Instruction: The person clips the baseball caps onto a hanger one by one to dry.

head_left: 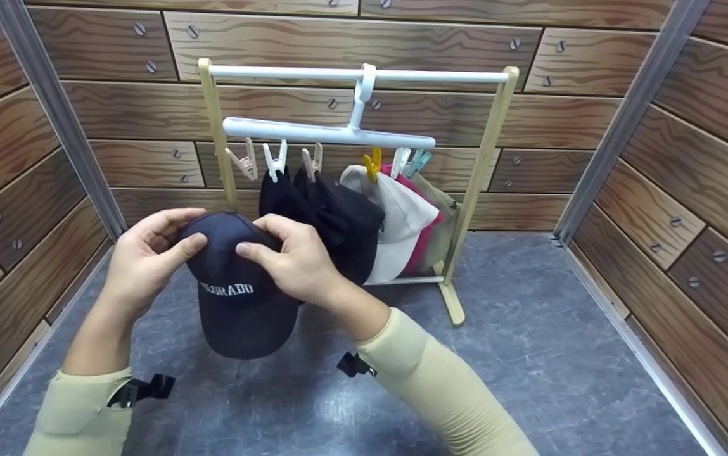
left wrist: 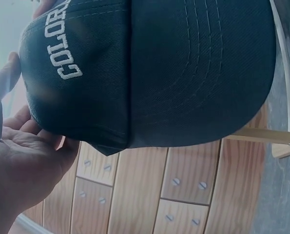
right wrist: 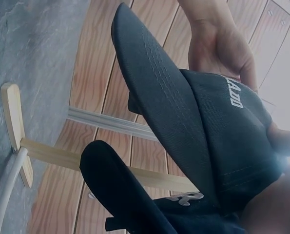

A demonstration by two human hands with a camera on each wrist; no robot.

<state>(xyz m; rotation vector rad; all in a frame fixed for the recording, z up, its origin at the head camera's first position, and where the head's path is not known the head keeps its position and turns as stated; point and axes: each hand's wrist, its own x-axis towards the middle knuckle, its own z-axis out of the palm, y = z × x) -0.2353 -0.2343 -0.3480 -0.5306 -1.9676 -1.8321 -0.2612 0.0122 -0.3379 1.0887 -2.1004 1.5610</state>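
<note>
A navy baseball cap [head_left: 249,326] with white "COLORADO" lettering hangs brim-down between both hands, in front of the rack's left side. My left hand [head_left: 148,259] holds the crown at its left, thumb on the front and fingers behind. From the other side, my right hand [head_left: 300,259] grips the crown's top right with the thumb across the front. Just above the cap, a beige clothespin [head_left: 244,161] on the white hanger [head_left: 325,133] holds nothing. In the right wrist view, a dark cap with a pale emblem [right wrist: 120,190] hangs close to the held cap.
Black caps [head_left: 351,234], a white cap [head_left: 395,209], a pink cap [head_left: 424,247] and an olive cap [head_left: 443,221] hang from clothespins. The hanger hooks over the bar of a wooden rack [head_left: 465,190]. Wood-patterned walls [head_left: 687,209] enclose the grey floor [head_left: 528,354].
</note>
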